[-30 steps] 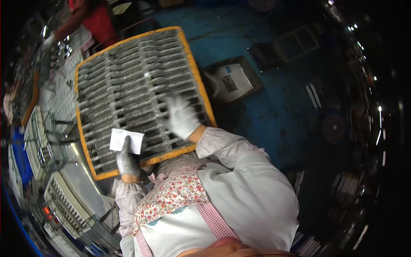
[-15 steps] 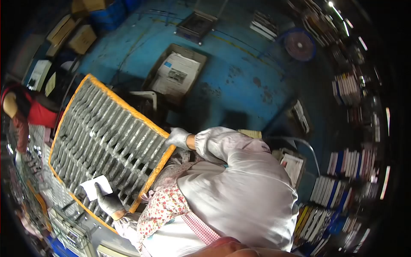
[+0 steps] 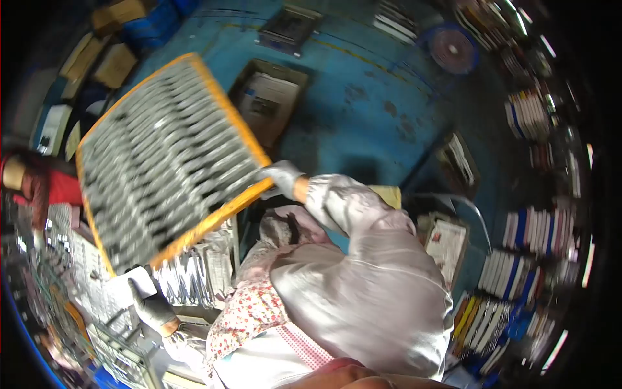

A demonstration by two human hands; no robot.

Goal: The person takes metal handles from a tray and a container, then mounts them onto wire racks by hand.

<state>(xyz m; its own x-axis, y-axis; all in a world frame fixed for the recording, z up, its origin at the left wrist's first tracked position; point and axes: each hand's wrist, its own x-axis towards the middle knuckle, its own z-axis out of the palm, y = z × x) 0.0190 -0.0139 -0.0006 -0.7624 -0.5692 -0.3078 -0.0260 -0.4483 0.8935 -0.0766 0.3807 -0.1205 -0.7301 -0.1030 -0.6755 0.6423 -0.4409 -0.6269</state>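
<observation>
My right hand (image 3: pixel 283 179), in a grey glove, is closed on the near corner of a large orange-edged tray (image 3: pixel 223 217). The tray is tilted and carries rows of long grey pieces (image 3: pixel 162 152), blurred by motion. My left hand (image 3: pixel 154 310), in a darker glove, pinches a white flat piece (image 3: pixel 133 287), thumb on top, by the tray's lower corner. Whether the left fingers also touch the tray is hidden. Under the tray's lower edge, a row of shiny, thin pieces (image 3: pixel 184 282) shows beside my apron.
Another person's red garment (image 3: pixel 61 188) is at the left, near a cluttered bench. On the blue floor stand a cardboard box (image 3: pixel 288 81) with papers, a dark wheeled crate (image 3: pixel 288 31) and a round fan (image 3: pixel 452 48). Stacked boards (image 3: pixel 538 230) line the right side.
The tray has swung up and away from my body, its far corner moving upward and right. The shiny pieces beneath are uncovered. My left hand with the white piece shifted slightly left; my right hand rose.
</observation>
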